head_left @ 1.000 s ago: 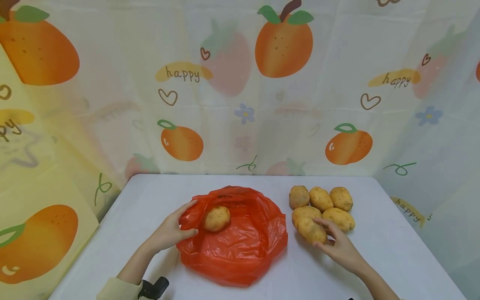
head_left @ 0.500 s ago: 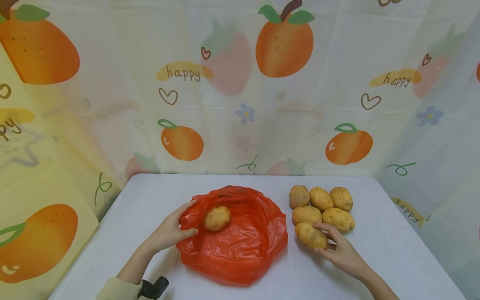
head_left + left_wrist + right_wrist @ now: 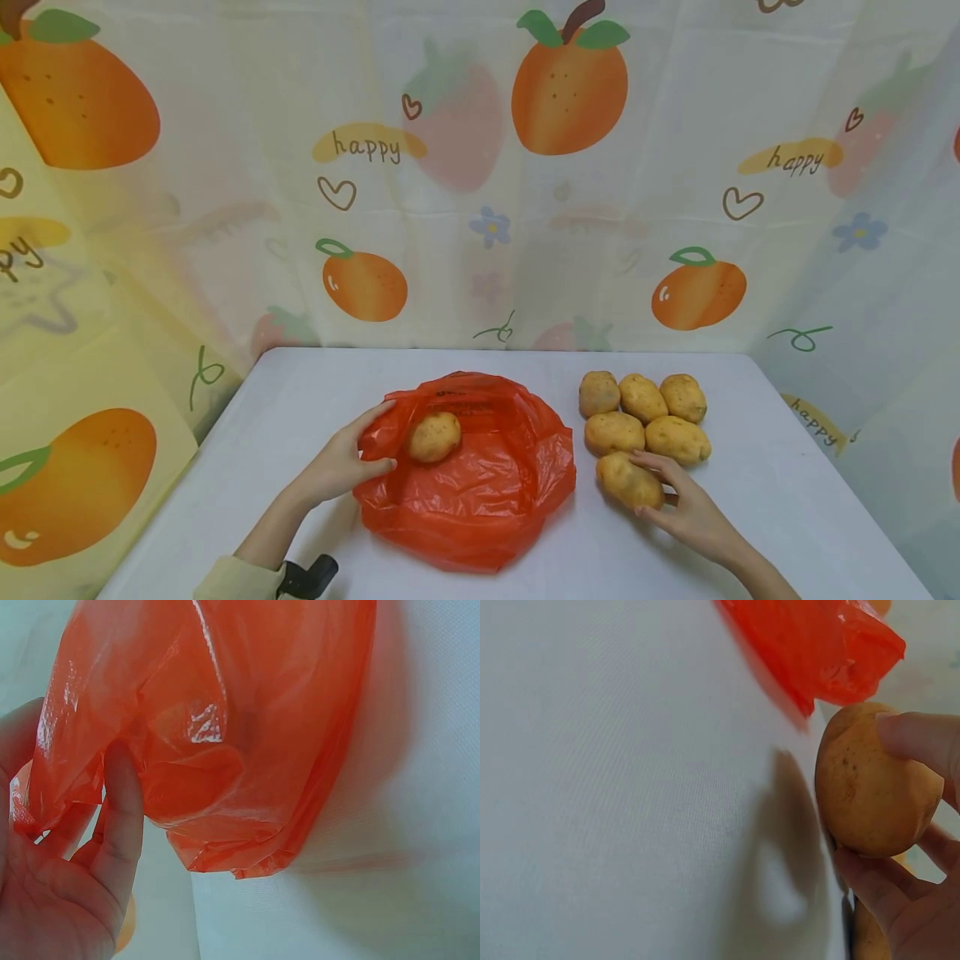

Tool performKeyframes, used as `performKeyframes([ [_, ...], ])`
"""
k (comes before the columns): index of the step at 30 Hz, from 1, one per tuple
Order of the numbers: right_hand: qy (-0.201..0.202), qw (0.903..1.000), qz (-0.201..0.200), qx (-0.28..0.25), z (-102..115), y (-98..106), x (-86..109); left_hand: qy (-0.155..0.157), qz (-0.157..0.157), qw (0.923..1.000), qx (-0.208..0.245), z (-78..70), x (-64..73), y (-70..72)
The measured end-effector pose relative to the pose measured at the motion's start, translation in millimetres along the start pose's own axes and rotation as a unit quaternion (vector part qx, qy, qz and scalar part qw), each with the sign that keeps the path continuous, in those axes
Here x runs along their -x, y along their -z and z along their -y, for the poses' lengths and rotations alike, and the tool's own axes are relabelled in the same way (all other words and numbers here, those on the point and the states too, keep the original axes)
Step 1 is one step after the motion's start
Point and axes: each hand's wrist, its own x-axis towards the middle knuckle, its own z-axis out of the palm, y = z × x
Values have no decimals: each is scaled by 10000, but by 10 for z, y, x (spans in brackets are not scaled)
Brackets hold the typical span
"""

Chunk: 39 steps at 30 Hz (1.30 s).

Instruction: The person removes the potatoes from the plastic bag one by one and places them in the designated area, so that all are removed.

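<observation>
My left hand point(image 3: 341, 458) holds the left rim of a red plastic bag point(image 3: 480, 500), whose mouth faces up on the table. One potato point(image 3: 435, 437) lies in the bag's left part. In the left wrist view, the thin red film point(image 3: 247, 690) passes between the thumb and fingers of that hand point(image 3: 67, 885). To the right of the bag, my right hand point(image 3: 693, 512) grips an oval potato point(image 3: 628, 481) between thumb and fingers. The right wrist view shows this potato point(image 3: 874, 784) close up, its shadow falling on the white surface.
Several potatoes point(image 3: 643, 417) sit in two rows at the back right, just behind the gripped one. Everything stands on a white table point(image 3: 780, 467), with a fruit-print curtain point(image 3: 480, 208) hanging behind and at the sides.
The potato in my right hand has moved toward the front and slightly right, away from the grouped potatoes, uncovering the one behind it. My left hand and the bag stay in place.
</observation>
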Motion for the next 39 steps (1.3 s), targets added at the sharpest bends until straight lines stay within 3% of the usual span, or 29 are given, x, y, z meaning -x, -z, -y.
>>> performKeyframes([
  [9,426,9986,-193,250,-96,-7,35,-219,103,9997,-4,2,4,-7],
  [17,917,9907,-361,939,-110,-49,61,-76,12,10000,14,-3,-2,-6],
  [30,836,9914,-429,908,-101,-50,53,-251,71,9997,-33,5,4,3],
  [39,628,9948,-302,746,-88,-55,51,-132,83,9999,-4,-27,24,8],
])
